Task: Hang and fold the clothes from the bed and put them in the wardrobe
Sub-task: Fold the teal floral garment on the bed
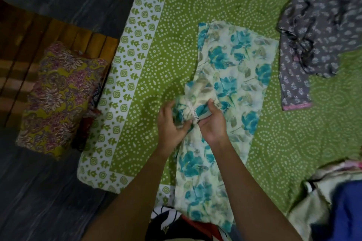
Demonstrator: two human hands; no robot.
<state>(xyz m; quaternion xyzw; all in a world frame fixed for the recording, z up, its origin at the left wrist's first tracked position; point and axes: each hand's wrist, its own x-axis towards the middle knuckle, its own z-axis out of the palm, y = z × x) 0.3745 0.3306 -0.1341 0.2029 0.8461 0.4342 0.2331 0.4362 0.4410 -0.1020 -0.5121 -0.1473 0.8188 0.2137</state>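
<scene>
One folded: yellow floral stack (58, 100), off the bed (176, 25).
In hand: left hand (172, 123) and right hand (212, 121) closed on floral kurta (231, 76).
Left: grey garment (313, 45) far-right; pile (333, 201) near-right corner.

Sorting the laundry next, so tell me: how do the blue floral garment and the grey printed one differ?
The blue floral garment is pale, spread mostly flat, and held by both hands; the grey printed garment is dark, crumpled in a heap and untouched. Both lie on the green bedsheet.

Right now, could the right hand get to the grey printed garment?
Probably yes: the grey printed garment lies uncovered on the bed beyond the right hand, but that hand grips the floral garment.
</scene>
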